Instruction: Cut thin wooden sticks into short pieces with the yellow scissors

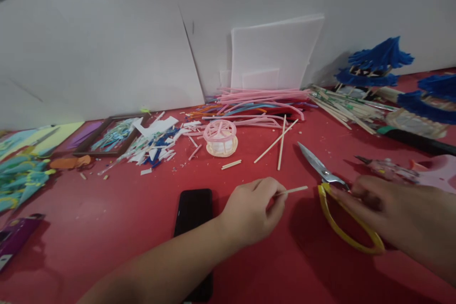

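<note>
Pinched between the thumb and fingers of my left hand (254, 206) is a short thin wooden stick (297, 190), pointing right. My right hand (395, 218) has its fingers curled at the yellow-handled scissors (333, 175), whose blades look closed and point up and left. Beyond my left hand stands a small round frame of pink and cream strips (220, 137) with a white middle. Two cut stick pieces (231, 165) lie in front of it. A pair of longer sticks (281, 145) lie crossed to its right. Under my left forearm sits a black phone (194, 209).
Pink and coloured strips (263, 97) lie along the wall, with a stick bundle (345, 107) to their right. Blue-roofed models (379, 64) stand at the far right near pliers (388, 168). White and blue scraps (153, 142) and a purple tool (17, 237) are left.
</note>
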The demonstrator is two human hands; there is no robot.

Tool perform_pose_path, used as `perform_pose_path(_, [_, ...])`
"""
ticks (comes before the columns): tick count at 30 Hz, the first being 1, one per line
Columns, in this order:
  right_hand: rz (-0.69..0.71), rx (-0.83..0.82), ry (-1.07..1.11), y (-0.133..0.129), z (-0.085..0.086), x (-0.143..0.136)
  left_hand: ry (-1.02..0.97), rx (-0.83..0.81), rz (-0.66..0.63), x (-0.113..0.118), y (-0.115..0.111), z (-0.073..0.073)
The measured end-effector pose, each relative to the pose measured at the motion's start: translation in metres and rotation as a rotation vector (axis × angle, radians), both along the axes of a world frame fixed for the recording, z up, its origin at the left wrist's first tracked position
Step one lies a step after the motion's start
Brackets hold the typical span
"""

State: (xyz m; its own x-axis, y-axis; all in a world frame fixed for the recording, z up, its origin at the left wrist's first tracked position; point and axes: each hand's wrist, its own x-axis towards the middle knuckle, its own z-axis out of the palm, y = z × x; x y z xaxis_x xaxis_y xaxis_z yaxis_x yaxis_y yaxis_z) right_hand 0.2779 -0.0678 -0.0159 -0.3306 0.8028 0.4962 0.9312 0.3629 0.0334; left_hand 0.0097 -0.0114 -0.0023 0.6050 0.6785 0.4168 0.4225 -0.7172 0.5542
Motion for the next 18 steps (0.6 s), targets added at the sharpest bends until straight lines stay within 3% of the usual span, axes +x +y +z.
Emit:
perform_pose_path(3, [0.1,0.009,0.127,-0.001,0.023,-0.033,0.156,0.123,-0.057,-0.001,-0.002,0.0])
perform_pose_path(5, [0.19,-0.023,0.171,0.0,0.028,-0.05,0.288,0.196,-0.094,-0.002,-0.003,0.001])
perform_pose_path(9, [0.345,-0.018,0.192,0.004,0.019,-0.062,0.46,0.278,-0.136,-0.002,-0.006,0.006])
perform_pose_path(18, [0.324,0.125,0.102,0.005,0.01,-0.065,0.472,0.144,-0.065,0.001,-0.007,0.004])
